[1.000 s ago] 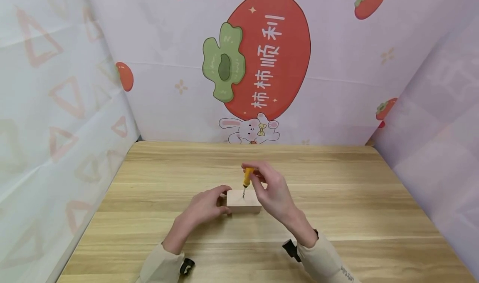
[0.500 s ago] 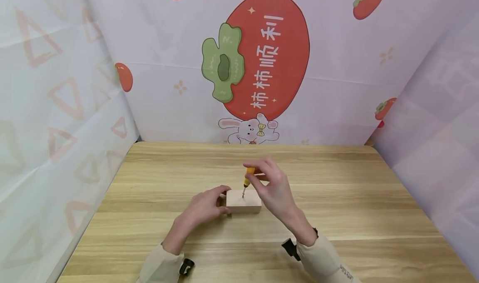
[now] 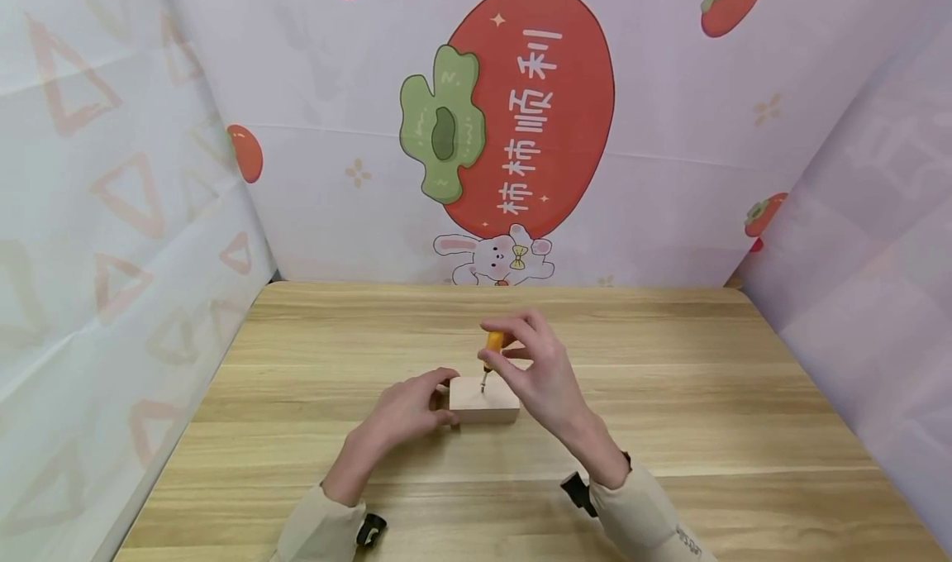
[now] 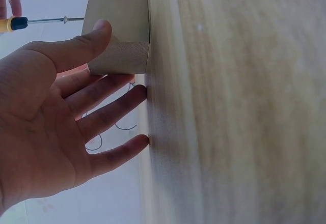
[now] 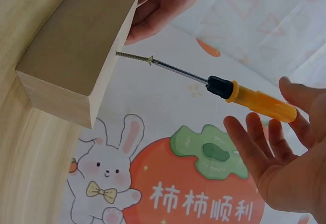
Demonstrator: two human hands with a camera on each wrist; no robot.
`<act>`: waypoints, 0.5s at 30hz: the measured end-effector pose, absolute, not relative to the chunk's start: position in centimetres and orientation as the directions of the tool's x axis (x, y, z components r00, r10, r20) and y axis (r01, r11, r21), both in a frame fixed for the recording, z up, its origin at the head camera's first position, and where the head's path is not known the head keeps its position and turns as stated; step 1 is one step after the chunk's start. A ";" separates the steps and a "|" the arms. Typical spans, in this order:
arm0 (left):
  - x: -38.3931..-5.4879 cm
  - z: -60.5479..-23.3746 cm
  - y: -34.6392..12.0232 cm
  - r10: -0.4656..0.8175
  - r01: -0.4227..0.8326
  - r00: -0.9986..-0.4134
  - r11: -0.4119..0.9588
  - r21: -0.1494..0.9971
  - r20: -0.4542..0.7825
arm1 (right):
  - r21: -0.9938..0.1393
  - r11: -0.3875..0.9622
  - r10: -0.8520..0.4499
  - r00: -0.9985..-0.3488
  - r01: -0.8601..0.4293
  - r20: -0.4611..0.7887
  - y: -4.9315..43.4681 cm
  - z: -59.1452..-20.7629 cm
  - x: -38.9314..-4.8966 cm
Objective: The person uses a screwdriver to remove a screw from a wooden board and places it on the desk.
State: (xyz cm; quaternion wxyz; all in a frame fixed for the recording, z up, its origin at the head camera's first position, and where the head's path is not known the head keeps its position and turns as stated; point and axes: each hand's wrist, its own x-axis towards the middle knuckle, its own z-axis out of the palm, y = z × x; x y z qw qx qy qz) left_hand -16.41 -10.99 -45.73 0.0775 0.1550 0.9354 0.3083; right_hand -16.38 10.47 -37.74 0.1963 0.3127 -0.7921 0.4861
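Observation:
A pale wooden block [image 3: 485, 415] lies on the table, and my left hand [image 3: 407, 407] holds its left end between thumb and fingers. In the left wrist view the thumb [image 4: 97, 39] presses the block's face while the lower fingers spread toward the tabletop. A threaded screw [image 5: 135, 57] stands out from the block's top, its point at the wood. The tip of a screwdriver [image 5: 262, 102], with yellow handle and black collar, meets the screw's head. My right hand [image 3: 549, 372] grips the upper handle with thumb and fingertips, the lower fingers loosely bent in the right wrist view.
The wood-grain table [image 3: 706, 397] extends around the block. Behind it hangs a printed cloth [image 3: 669, 215] with a large persimmon and a rabbit; more cloth [image 3: 134, 215] closes off the sides. Small black wrist devices [image 3: 371, 531] sit at both cuffs.
My right thumb and fingers have shifted around the screwdriver handle, the thumb now further left across it. The handle's tilt has varied slightly. My left hand and the block stay put.

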 end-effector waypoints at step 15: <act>-16.4 -45.5 -11.1 0.335 0.236 -0.941 0.757 0.609 -0.053 | -0.621 0.351 -0.312 -0.713 -0.701 0.628 10.4 -37.7 -16.4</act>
